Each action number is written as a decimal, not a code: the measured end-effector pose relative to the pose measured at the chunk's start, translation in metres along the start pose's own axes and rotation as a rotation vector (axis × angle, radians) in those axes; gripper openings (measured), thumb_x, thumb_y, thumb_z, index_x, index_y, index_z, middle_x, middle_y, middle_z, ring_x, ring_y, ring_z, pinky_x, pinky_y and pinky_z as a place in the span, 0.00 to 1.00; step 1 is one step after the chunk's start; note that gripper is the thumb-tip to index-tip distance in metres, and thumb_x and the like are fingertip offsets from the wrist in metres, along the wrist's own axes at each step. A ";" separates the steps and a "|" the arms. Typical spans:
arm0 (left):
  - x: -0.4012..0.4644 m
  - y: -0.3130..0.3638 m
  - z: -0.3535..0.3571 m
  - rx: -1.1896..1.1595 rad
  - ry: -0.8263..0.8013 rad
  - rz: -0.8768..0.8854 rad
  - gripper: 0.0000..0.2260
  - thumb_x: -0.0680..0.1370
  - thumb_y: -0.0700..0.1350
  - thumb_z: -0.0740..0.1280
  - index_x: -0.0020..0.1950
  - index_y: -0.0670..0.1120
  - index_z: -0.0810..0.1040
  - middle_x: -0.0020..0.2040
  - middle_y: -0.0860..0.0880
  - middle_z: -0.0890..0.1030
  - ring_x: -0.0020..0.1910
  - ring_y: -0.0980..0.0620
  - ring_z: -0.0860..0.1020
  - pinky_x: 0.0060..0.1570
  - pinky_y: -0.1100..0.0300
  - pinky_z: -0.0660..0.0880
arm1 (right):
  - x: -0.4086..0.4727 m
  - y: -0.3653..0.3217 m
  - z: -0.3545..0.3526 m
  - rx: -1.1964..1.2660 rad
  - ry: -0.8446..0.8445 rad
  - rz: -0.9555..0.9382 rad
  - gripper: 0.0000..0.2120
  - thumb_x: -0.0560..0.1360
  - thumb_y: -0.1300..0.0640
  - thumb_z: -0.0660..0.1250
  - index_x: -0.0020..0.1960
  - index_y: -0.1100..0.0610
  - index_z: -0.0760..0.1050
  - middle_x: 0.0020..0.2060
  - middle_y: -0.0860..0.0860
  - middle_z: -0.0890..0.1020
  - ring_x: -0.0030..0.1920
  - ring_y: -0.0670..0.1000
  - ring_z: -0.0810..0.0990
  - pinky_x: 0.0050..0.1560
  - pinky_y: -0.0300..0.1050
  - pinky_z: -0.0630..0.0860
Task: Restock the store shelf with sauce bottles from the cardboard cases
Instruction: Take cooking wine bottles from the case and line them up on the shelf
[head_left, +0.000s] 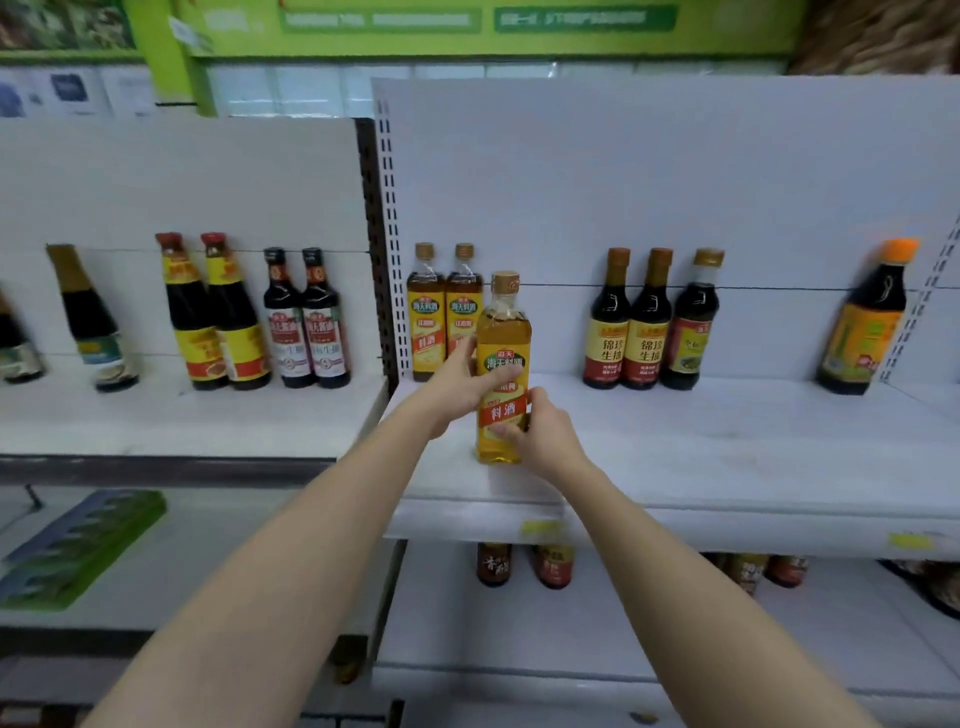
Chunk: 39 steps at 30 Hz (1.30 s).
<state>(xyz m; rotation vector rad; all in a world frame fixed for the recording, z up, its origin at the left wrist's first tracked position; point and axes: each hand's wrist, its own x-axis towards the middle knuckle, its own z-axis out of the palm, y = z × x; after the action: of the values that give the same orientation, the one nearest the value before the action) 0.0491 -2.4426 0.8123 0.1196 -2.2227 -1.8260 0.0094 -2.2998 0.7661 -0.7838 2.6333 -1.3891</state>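
White shelf (727, 447) is seen from the head view, dark bottles ranged along its back. An upright yellow bottle (503, 332) near its front edge is gripped by left hand (457, 387) and right hand (540, 431).

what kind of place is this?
Likely a grocery store aisle: white retail shelf lined with labelled sauce bottles, yellow price tags on its front edge, green signage overhead.
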 end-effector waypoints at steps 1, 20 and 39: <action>0.006 0.002 0.000 0.039 -0.014 -0.015 0.26 0.76 0.51 0.74 0.71 0.55 0.67 0.62 0.51 0.80 0.59 0.50 0.81 0.48 0.54 0.80 | 0.007 0.002 0.001 -0.004 0.008 0.014 0.19 0.78 0.51 0.73 0.61 0.57 0.69 0.58 0.54 0.82 0.56 0.56 0.81 0.57 0.53 0.79; 0.127 -0.017 0.012 0.294 0.195 -0.030 0.30 0.80 0.57 0.68 0.77 0.53 0.59 0.69 0.49 0.75 0.66 0.46 0.75 0.67 0.44 0.74 | 0.142 0.038 0.000 0.018 -0.038 0.005 0.15 0.82 0.55 0.66 0.64 0.58 0.65 0.56 0.55 0.79 0.53 0.55 0.79 0.51 0.48 0.77; 0.180 -0.019 -0.028 1.275 0.571 0.182 0.31 0.74 0.74 0.59 0.51 0.47 0.77 0.50 0.49 0.80 0.54 0.47 0.77 0.53 0.50 0.73 | 0.212 0.027 0.021 -0.265 0.067 0.145 0.20 0.81 0.55 0.68 0.70 0.59 0.68 0.64 0.58 0.70 0.63 0.59 0.74 0.66 0.54 0.75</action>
<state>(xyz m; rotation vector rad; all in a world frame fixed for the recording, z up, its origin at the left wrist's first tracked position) -0.1186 -2.5141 0.8251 0.5470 -2.4095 -0.0235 -0.1799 -2.4019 0.7701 -0.5620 2.8990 -1.0631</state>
